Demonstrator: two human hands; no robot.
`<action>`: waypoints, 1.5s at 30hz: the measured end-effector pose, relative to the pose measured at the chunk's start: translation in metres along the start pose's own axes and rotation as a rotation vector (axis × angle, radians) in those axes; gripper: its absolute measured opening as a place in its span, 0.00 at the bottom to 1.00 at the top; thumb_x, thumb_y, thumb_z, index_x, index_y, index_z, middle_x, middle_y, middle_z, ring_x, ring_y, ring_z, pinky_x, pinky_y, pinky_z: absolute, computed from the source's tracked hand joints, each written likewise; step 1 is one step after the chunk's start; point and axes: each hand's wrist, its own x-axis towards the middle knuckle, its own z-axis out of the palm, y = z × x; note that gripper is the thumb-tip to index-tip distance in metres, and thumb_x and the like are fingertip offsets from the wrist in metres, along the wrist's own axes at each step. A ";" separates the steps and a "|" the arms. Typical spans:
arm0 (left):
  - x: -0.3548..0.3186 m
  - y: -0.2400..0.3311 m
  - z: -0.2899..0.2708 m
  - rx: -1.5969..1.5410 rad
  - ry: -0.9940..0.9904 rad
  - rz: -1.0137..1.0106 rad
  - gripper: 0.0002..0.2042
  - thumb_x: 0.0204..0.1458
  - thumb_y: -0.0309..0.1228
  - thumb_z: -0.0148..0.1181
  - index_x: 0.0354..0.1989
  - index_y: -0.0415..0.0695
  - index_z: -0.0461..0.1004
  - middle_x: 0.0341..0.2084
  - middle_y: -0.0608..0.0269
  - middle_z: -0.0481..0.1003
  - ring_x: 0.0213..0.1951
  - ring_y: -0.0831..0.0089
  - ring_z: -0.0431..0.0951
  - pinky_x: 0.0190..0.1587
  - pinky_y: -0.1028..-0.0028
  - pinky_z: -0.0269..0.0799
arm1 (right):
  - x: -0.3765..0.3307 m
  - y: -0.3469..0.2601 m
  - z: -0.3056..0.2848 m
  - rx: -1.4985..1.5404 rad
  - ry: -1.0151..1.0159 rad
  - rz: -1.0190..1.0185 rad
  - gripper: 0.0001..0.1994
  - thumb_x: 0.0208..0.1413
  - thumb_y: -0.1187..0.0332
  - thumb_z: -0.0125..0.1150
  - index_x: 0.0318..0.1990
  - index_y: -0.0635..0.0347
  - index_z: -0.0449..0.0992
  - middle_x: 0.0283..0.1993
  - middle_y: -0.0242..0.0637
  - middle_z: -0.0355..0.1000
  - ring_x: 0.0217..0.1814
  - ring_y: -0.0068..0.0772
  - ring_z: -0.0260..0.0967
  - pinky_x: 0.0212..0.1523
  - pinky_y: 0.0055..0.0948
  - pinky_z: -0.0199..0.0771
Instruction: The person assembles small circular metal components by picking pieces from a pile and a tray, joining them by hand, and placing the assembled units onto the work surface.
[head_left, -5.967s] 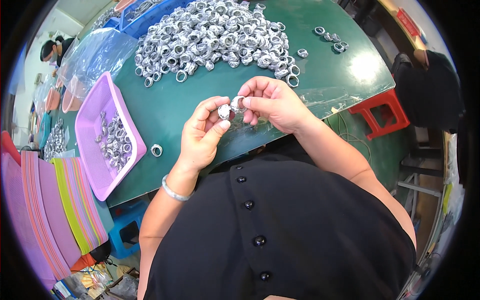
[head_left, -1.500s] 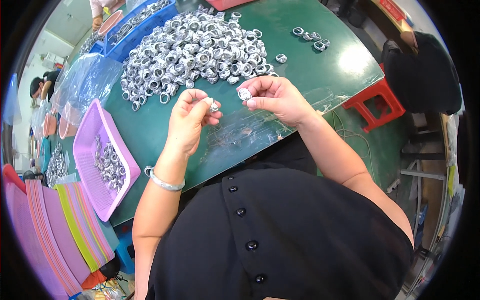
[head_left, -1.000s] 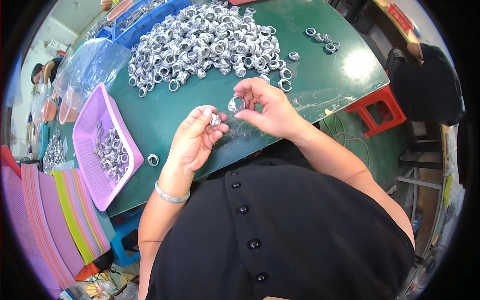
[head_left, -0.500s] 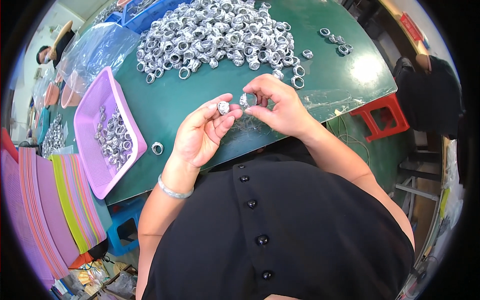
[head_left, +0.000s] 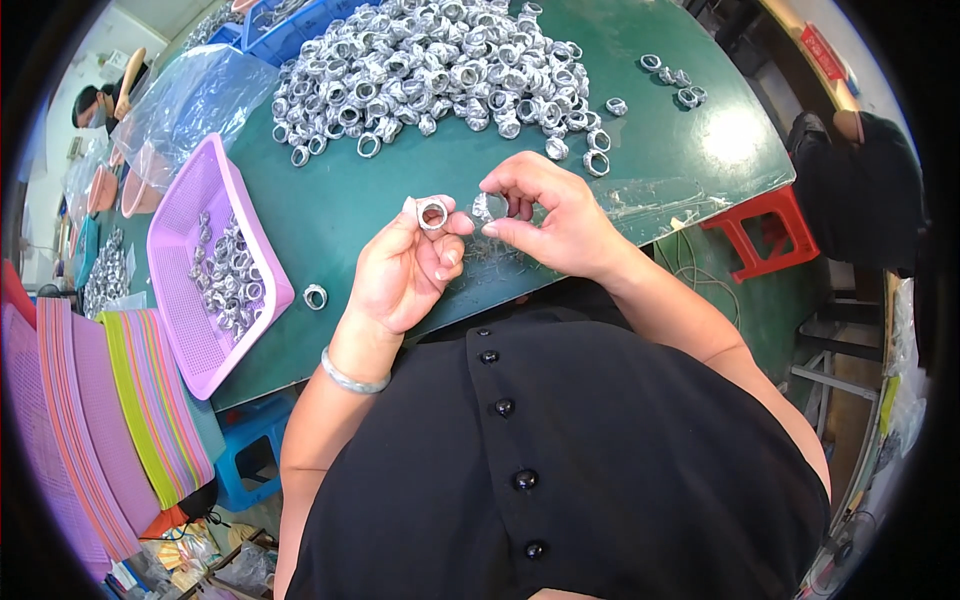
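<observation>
Left hand (head_left: 400, 265): pinching one silver-grey ring, the left ring (head_left: 444, 215), between thumb and fingertips, with lower fingers loosely curled.
Right hand (head_left: 565, 220): gripping a second, the right ring (head_left: 481, 208), by its band between thumb and fingers.
Ring places: both held above the green bench (head_left: 370, 260), just inside its near edge; near each other but apart.
Ring directions: left one turned with round hole facing up toward the camera; right one turned with patterned face toward the left hand and hole tilted to the right.
Ring counts: two in hand; one loose ring (head_left: 315, 297) by the near edge, between basket and left wrist; five in a cluster (head_left: 682, 78) toward the right edge; one single ring (head_left: 616, 106) between cluster and pile; too many to count in the large pile (head_left: 430, 75) and the basket.
Bench left end: occupied by one purple basket (head_left: 217, 170), with clear plastic bag (head_left: 195, 105) behind.
Far side: blocked by the pile, with blue crate (head_left: 290, 38) at its left.
Below bench: one red stool (head_left: 765, 215) at the right corner, one blue stool (head_left: 240, 455) at the left.
</observation>
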 end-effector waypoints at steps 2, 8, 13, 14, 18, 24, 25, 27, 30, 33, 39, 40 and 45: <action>0.001 -0.001 -0.001 0.002 0.015 -0.023 0.18 0.59 0.42 0.36 0.39 0.39 0.66 0.29 0.56 0.72 0.21 0.76 0.67 0.23 0.81 0.62 | 0.000 -0.001 0.000 0.000 -0.010 0.005 0.16 0.38 0.81 0.62 0.38 0.64 0.69 0.35 0.33 0.64 0.27 0.18 0.63 0.25 0.17 0.64; 0.002 -0.001 -0.004 0.007 0.059 -0.092 0.20 0.58 0.45 0.36 0.35 0.40 0.67 0.22 0.61 0.72 0.18 0.78 0.66 0.20 0.83 0.60 | 0.000 0.001 0.006 0.314 -0.004 0.323 0.14 0.45 0.78 0.60 0.41 0.66 0.68 0.35 0.30 0.67 0.34 0.16 0.65 0.35 0.17 0.68; 0.001 -0.003 0.005 0.054 0.243 -0.077 0.20 0.58 0.45 0.37 0.35 0.39 0.66 0.20 0.62 0.71 0.15 0.79 0.64 0.16 0.84 0.59 | 0.001 0.001 0.006 0.468 -0.036 0.406 0.15 0.49 0.75 0.57 0.45 0.66 0.67 0.34 0.30 0.68 0.35 0.17 0.66 0.37 0.17 0.69; 0.002 -0.002 0.002 0.021 0.205 -0.095 0.20 0.58 0.45 0.38 0.34 0.39 0.66 0.20 0.60 0.72 0.16 0.78 0.67 0.16 0.84 0.61 | 0.001 0.001 0.006 0.467 -0.034 0.407 0.15 0.49 0.75 0.57 0.45 0.66 0.67 0.34 0.30 0.68 0.35 0.17 0.66 0.37 0.17 0.69; 0.002 -0.003 0.001 -0.025 0.175 -0.126 0.19 0.57 0.45 0.39 0.33 0.40 0.67 0.20 0.58 0.73 0.16 0.76 0.70 0.17 0.83 0.65 | 0.003 0.005 0.002 0.958 -0.052 0.640 0.12 0.55 0.67 0.51 0.43 0.65 0.68 0.30 0.36 0.69 0.27 0.23 0.68 0.26 0.19 0.69; 0.002 -0.004 0.002 0.010 0.189 -0.147 0.19 0.58 0.45 0.38 0.32 0.40 0.67 0.20 0.59 0.73 0.16 0.77 0.69 0.17 0.83 0.66 | 0.001 0.015 0.003 1.268 -0.080 0.703 0.14 0.58 0.61 0.44 0.40 0.65 0.69 0.31 0.39 0.71 0.26 0.28 0.70 0.23 0.20 0.69; 0.003 -0.004 0.002 0.012 0.187 -0.149 0.19 0.58 0.45 0.38 0.32 0.40 0.67 0.20 0.59 0.73 0.16 0.77 0.69 0.17 0.83 0.66 | 0.001 0.015 0.003 1.261 -0.084 0.712 0.14 0.58 0.61 0.44 0.40 0.64 0.69 0.30 0.39 0.71 0.25 0.27 0.70 0.22 0.19 0.69; 0.003 -0.004 0.001 0.011 0.136 -0.174 0.20 0.58 0.45 0.37 0.31 0.40 0.67 0.20 0.59 0.73 0.17 0.77 0.70 0.19 0.83 0.66 | 0.001 0.014 0.003 1.253 -0.086 0.720 0.14 0.58 0.61 0.45 0.39 0.64 0.69 0.30 0.39 0.71 0.24 0.27 0.70 0.22 0.19 0.68; 0.003 -0.005 0.004 0.016 0.111 -0.169 0.20 0.58 0.45 0.36 0.32 0.40 0.67 0.21 0.59 0.74 0.19 0.76 0.71 0.22 0.83 0.68 | 0.001 0.010 0.003 1.216 -0.085 0.728 0.14 0.58 0.59 0.45 0.37 0.63 0.70 0.28 0.37 0.71 0.23 0.26 0.69 0.21 0.18 0.68; 0.004 -0.005 0.002 0.026 0.092 -0.200 0.20 0.59 0.44 0.35 0.32 0.39 0.68 0.23 0.59 0.74 0.21 0.76 0.71 0.25 0.82 0.69 | 0.001 0.009 0.002 1.176 -0.075 0.717 0.15 0.58 0.58 0.46 0.36 0.62 0.70 0.26 0.36 0.70 0.22 0.24 0.69 0.20 0.18 0.68; 0.003 -0.009 0.012 0.114 0.164 -0.182 0.16 0.59 0.38 0.36 0.35 0.38 0.67 0.28 0.59 0.73 0.29 0.72 0.73 0.31 0.76 0.71 | 0.002 0.006 0.002 1.038 -0.090 0.665 0.13 0.56 0.60 0.50 0.35 0.61 0.70 0.25 0.33 0.70 0.21 0.19 0.68 0.20 0.15 0.66; 0.004 -0.010 0.013 0.116 0.157 -0.185 0.16 0.59 0.38 0.36 0.35 0.38 0.67 0.28 0.59 0.73 0.29 0.72 0.73 0.31 0.76 0.71 | 0.003 -0.002 0.004 0.797 -0.104 0.618 0.11 0.55 0.63 0.52 0.36 0.62 0.70 0.24 0.32 0.69 0.21 0.17 0.66 0.21 0.15 0.65; -0.003 -0.007 0.014 0.057 0.216 -0.078 0.12 0.56 0.34 0.44 0.38 0.38 0.68 0.33 0.57 0.69 0.35 0.69 0.72 0.35 0.74 0.71 | 0.001 -0.014 0.014 0.151 -0.165 0.236 0.14 0.46 0.72 0.62 0.41 0.62 0.70 0.25 0.24 0.65 0.25 0.12 0.59 0.26 0.14 0.61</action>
